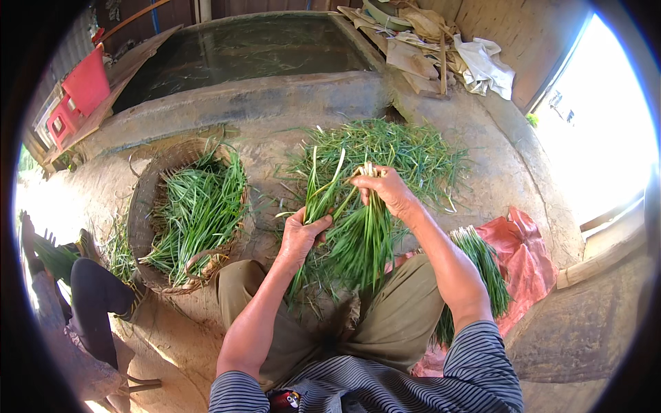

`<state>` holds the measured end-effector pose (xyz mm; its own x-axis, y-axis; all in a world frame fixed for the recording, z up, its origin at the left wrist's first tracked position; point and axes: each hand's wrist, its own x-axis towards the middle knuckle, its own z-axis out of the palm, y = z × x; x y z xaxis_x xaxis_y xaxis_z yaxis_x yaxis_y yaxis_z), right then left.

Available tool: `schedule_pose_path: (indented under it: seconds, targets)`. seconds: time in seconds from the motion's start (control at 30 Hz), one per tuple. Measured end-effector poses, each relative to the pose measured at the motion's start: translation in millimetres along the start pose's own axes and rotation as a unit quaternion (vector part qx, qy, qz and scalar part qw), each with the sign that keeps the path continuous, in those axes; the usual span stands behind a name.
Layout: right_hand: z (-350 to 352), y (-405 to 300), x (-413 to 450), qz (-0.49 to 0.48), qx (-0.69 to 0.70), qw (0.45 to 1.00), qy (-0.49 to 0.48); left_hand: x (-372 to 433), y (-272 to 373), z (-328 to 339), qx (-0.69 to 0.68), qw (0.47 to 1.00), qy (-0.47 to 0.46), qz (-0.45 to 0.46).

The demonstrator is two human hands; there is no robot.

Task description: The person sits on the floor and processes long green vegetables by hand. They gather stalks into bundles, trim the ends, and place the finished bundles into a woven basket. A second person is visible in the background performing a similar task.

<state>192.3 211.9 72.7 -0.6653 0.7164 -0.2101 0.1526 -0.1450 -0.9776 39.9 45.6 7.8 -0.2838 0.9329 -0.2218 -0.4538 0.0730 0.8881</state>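
My left hand (305, 232) grips a small bunch of garlic chives (321, 199) near its middle, the pale ends pointing up. A larger bunch of chives (373, 237) hangs leaves down from my right hand (384, 188), which pinches it just below the whitish stem ends. A few yellowish stalks stretch between the two hands. Beyond them, loose green leaves and trimmings (408, 147) lie heaped on the concrete floor. To the left stands a round wicker basket (139, 217) holding long green chives (201, 206). Beside my right knee, more bundled chives (477, 263) rest on a red plastic sheet (521, 263).
A concrete-walled water tank (248, 103) with floating leaves lies ahead. At left are a red plastic chair (62, 121) and another seated person (98, 294) in dark trousers. Boards and a white cloth (485, 64) lie at the back right, near a bright doorway.
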Motion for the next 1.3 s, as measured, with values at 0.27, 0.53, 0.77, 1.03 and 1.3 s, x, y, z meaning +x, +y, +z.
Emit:
schedule_pose_path:
  seconds: [0.27,0.53,0.77,1.03,1.3]
  targets:
    - [-10.2,-4.7,0.0,-0.062,0.075,0.993,0.074,2.8,1.9,-10.4,0.035,0.999,-0.003,-0.004]
    - [-65.7,-8.6,12.8,-0.172,0.050,0.951,0.253,5.8,-0.6,-18.0,-0.059,0.996,0.058,-0.018]
    - [-103.0,35.0,30.3,0.009,-0.235,0.930,0.281,9.5,3.6,-23.9,-0.153,0.984,0.091,-0.014]
    - [-52.2,1.0,11.5,-0.025,-0.126,0.984,0.126,7.4,1.4,-16.1,-0.140,0.989,0.044,-0.018]
    - [18.9,-12.0,12.0,-0.006,0.069,0.997,0.031,4.1,-6.6,-5.4,-0.130,0.990,-0.021,-0.056]
